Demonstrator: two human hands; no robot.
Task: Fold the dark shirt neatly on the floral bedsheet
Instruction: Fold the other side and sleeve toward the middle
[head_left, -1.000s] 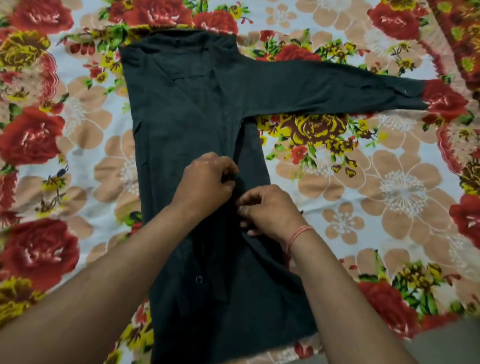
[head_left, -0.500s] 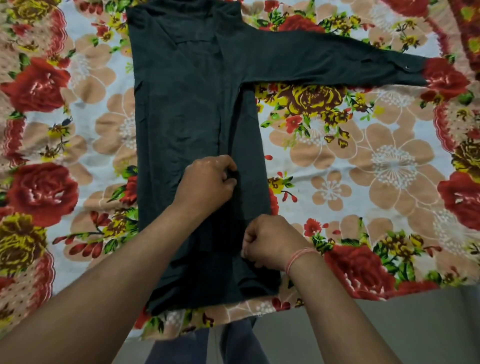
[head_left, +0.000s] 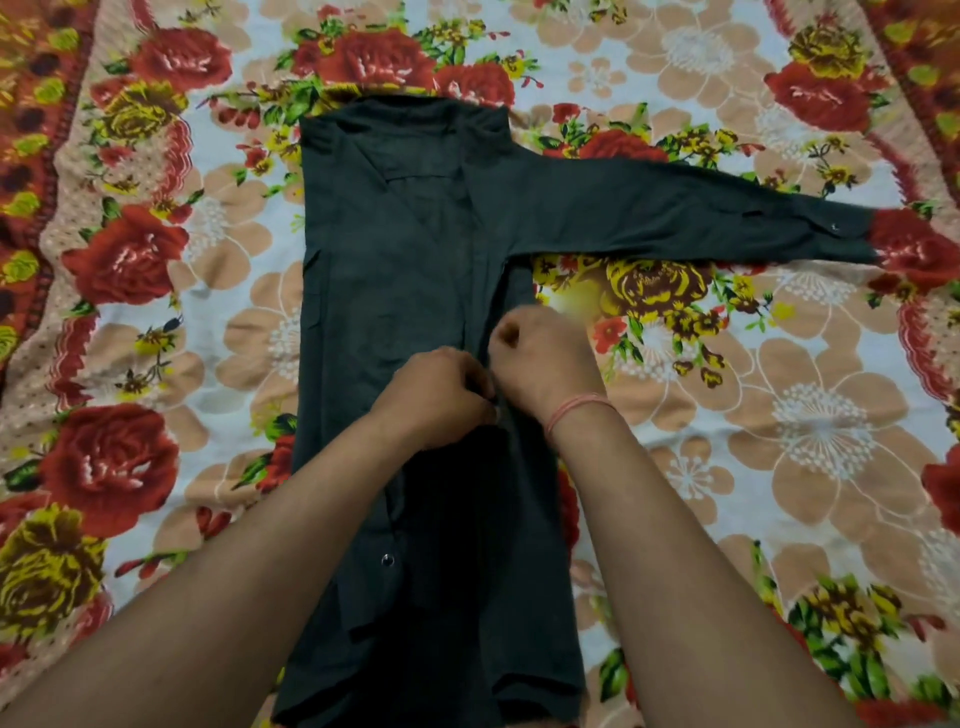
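The dark shirt (head_left: 395, 249) lies flat on the floral bedsheet (head_left: 779, 415), collar at the far end. Its left side is folded in over the body, and its right sleeve (head_left: 691, 218) stretches straight out to the right. My left hand (head_left: 441, 397) and my right hand (head_left: 540, 358) meet at the shirt's middle, both with fingers closed, pinching the fabric along the front edge. A red thread band circles my right wrist. My forearms cover much of the lower shirt.
The bedsheet with red and yellow flowers spreads on all sides of the shirt. A small shiny snap button (head_left: 387, 560) shows on the lower placket between my arms.
My right hand has moved up the shirt, from below my left hand to just beside and above it. The view has shifted, so the collar now shows.
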